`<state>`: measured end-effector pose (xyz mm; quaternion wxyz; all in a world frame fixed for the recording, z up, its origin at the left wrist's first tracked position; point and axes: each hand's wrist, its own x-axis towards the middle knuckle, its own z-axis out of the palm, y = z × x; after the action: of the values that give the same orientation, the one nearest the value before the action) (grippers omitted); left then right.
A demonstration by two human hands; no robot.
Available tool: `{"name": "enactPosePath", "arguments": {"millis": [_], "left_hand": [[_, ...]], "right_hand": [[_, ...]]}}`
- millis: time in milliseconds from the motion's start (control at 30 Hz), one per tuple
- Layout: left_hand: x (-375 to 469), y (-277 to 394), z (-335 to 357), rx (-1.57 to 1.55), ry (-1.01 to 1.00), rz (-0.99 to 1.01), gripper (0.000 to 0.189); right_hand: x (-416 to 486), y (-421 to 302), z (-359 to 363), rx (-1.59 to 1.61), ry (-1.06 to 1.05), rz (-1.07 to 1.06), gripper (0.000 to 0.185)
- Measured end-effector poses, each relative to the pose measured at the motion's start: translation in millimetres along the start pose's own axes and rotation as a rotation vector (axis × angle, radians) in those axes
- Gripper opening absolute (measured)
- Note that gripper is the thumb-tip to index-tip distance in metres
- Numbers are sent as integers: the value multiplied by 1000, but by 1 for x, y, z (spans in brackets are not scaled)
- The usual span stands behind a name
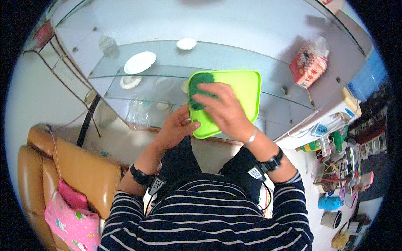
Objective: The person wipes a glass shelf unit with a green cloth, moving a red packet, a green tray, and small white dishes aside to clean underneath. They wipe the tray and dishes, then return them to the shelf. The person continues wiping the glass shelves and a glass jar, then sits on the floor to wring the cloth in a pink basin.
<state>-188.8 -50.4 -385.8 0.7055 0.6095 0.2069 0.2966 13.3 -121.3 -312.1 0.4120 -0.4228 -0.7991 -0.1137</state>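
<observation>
A bright green plastic tray or lid (241,91) with a raised rim is held up before me. My left hand (179,127) grips its left edge, the thumb lying over the lower left corner. On the tray's upper left part lies a dark green cloth or pad (201,83). My right hand (224,109) is over the tray with its fingers spread at this dark green thing; the hand is blurred, and whether it holds the thing cannot be told. Behind the tray, a white oval plate (140,62) and a small white dish (186,44) rest on a glass shelf (232,56).
A red and white box (309,67) with a plastic bag stands on the right of the shelving. Clear plastic (138,113) lies lower left. A tan leather sofa (88,175) with a pink cushion (73,222) is at left. Cluttered goods and a blue container (329,203) are at right.
</observation>
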Motion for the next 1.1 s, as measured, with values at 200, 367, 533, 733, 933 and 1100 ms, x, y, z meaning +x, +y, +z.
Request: {"name": "enactPosePath", "arguments": {"millis": [200, 367, 533, 733, 933, 1100], "left_hand": [[-16, 3, 2, -46, 73, 108, 67], [-31, -1, -10, 11, 116, 166, 69], [-29, -12, -4, -33, 81, 197, 69], [-28, -13, -7, 10, 179, 226, 65], [-20, -19, -4, -5, 176, 279, 65], [-18, -23, -4, 108, 192, 302, 63]], "right_hand": [[1, 34, 12, -244, 8, -49, 48], [-29, 67, -18, -360, 252, 346, 44], [-57, 53, -12, -337, 180, 432, 45], [-75, 1, 18, -93, 52, 561, 44], [-58, -34, 30, 223, -108, 408, 45], [-55, -37, 22, 212, -274, 322, 48]]}}
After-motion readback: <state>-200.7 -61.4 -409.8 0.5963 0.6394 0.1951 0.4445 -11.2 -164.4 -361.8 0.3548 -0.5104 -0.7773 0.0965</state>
